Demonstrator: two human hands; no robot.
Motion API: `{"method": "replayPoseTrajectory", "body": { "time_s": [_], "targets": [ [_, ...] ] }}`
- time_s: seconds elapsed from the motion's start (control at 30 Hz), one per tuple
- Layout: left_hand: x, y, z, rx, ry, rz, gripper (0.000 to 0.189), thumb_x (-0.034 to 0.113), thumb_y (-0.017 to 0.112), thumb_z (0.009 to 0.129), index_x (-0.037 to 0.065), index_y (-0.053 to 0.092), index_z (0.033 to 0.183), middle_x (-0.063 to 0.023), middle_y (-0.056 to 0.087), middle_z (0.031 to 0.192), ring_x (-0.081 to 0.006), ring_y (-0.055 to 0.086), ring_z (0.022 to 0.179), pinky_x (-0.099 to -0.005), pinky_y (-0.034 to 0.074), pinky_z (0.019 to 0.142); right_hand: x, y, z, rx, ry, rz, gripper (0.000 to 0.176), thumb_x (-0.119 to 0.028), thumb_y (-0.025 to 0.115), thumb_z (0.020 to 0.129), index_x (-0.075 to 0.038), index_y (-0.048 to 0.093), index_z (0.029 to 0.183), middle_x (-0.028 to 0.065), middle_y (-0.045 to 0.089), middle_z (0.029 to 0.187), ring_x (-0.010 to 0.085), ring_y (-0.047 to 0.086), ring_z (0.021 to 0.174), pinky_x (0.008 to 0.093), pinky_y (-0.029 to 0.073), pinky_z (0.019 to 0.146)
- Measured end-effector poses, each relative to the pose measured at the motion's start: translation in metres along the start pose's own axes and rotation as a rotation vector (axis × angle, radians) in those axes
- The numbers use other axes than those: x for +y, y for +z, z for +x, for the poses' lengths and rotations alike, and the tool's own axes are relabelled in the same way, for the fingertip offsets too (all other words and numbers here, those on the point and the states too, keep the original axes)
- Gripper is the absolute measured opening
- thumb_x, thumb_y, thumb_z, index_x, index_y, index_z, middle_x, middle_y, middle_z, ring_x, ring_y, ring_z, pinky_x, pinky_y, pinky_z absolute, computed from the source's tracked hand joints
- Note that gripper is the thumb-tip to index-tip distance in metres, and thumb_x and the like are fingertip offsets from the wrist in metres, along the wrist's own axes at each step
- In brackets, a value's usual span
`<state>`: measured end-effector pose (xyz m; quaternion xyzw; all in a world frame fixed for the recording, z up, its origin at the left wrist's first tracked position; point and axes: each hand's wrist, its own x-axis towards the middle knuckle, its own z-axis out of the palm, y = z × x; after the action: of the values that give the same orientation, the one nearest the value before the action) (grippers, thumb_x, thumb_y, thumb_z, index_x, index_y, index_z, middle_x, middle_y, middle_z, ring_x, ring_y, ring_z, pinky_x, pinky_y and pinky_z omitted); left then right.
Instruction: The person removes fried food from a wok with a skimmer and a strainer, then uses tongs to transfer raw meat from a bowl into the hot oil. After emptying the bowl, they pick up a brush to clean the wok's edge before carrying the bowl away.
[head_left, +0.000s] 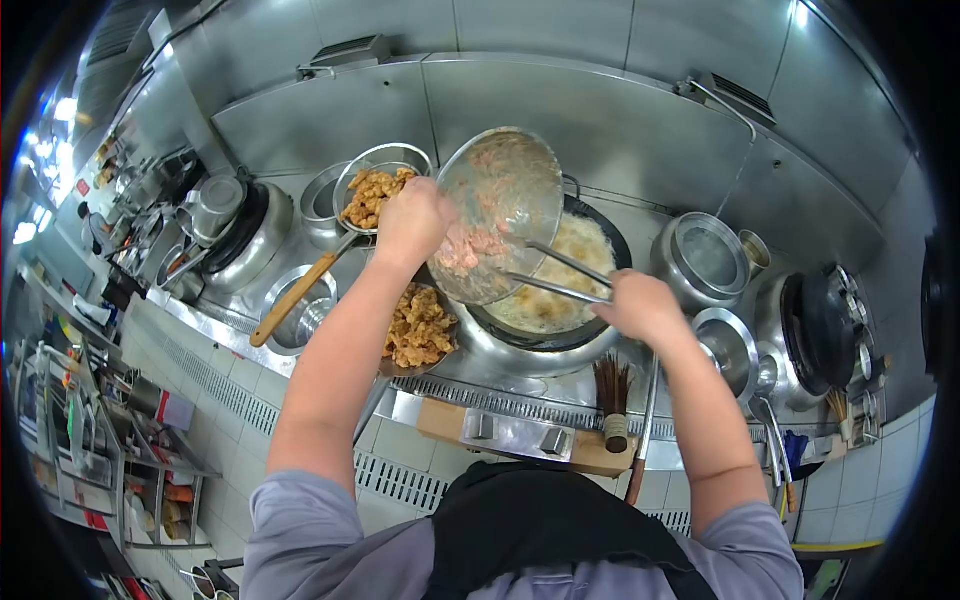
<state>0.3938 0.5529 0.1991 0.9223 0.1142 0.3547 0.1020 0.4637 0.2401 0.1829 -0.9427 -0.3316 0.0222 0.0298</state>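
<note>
While the left hand [410,222] is clamped on the near rim of the steel bowl [505,185], the bowl stands steeply tilted, mouth toward the person, over the left part of the wok [600,345].

Obs. 1: pink raw meat [468,247] sits in the low side of the bowl, right at its lip and above the wok's edge.

Obs. 2: the right hand [640,305] is closed round the tongs [560,275]. Their two metal arms run left from the fist, with the tips at the meat. Whether the tips pinch a piece cannot be told.

Obs. 3: the wok sits in the middle of the range [470,385], near its front edge. The oil [580,255] in it is pale and foaming.

Obs. 4: a wire skimmer [372,195] with a wooden handle lies toward the left of the range, behind the left hand, loaded with golden fried pieces. A second heap of fried pieces [420,325] lies under the left forearm, just beside the wok's left side.

Obs. 5: a bristle brush [612,395] stands at the front edge of the range, below the right wrist. A lidded steel pot [708,258] stands right of the wok, toward the back.
</note>
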Motion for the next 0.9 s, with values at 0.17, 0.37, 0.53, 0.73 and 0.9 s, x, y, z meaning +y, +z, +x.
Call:
{"method": "replayPoseTrajectory", "body": {
  "time_s": [0.17, 0.37, 0.53, 0.73, 0.9],
  "targets": [
    [0.004, 0.000, 0.001, 0.002, -0.025, -0.019, 0.024, 0.020, 0.055, 0.079, -0.003, 0.061, 0.080, -0.0243, 0.063, 0.088, -0.0411, 0.062, 0.081, -0.0475, 0.050, 0.075, 0.014, 0.027, 0.021, 0.030, 0.091, 0.015, 0.032, -0.032, 0.060, 0.083, -0.004, 0.065, 0.098, 0.0158, 0.066, 0.099, 0.0335, 0.063, 0.094, 0.0430, 0.050, 0.083],
    [-0.010, -0.007, -0.003, -0.058, -0.163, 0.017, 0.023, 0.018, 0.054, 0.080, -0.003, 0.061, 0.083, -0.0246, 0.063, 0.088, -0.0410, 0.062, 0.082, -0.0475, 0.050, 0.075, 0.062, 0.002, 0.000, -0.009, 0.220, -0.087, 0.032, -0.032, 0.059, 0.085, -0.004, 0.066, 0.099, 0.0167, 0.066, 0.101, 0.0325, 0.063, 0.096, 0.0422, 0.050, 0.084],
    [-0.018, -0.003, -0.002, 0.004, -0.077, 0.023, 0.021, 0.016, 0.053, 0.081, -0.003, 0.060, 0.084, -0.0250, 0.063, 0.087, -0.0411, 0.062, 0.080, -0.0482, 0.050, 0.073, 0.073, 0.001, 0.004, -0.123, 0.320, -0.136, 0.036, -0.033, 0.058, 0.085, -0.002, 0.066, 0.103, 0.0181, 0.065, 0.107, 0.0325, 0.062, 0.100, 0.0415, 0.049, 0.086],
    [-0.010, -0.002, -0.001, -0.003, -0.059, 0.026, 0.020, 0.016, 0.053, 0.081, -0.003, 0.059, 0.081, -0.0256, 0.062, 0.087, -0.0420, 0.061, 0.081, -0.0489, 0.049, 0.074, 0.057, -0.028, -0.011, 0.072, 0.294, -0.068, 0.039, -0.035, 0.061, 0.083, -0.001, 0.065, 0.102, 0.0187, 0.065, 0.103, 0.0341, 0.062, 0.098, 0.0420, 0.049, 0.085],
    [-0.012, 0.009, 0.002, 0.039, -0.002, -0.078, 0.020, 0.015, 0.052, 0.080, -0.004, 0.058, 0.081, -0.0265, 0.061, 0.086, -0.0442, 0.060, 0.081, -0.0498, 0.048, 0.075, 0.021, -0.033, -0.006, 0.013, -0.032, 0.289, 0.044, -0.038, 0.064, 0.080, -0.004, 0.063, 0.108, 0.0204, 0.065, 0.101, 0.0367, 0.062, 0.094, 0.0438, 0.050, 0.083]
  ]
}}
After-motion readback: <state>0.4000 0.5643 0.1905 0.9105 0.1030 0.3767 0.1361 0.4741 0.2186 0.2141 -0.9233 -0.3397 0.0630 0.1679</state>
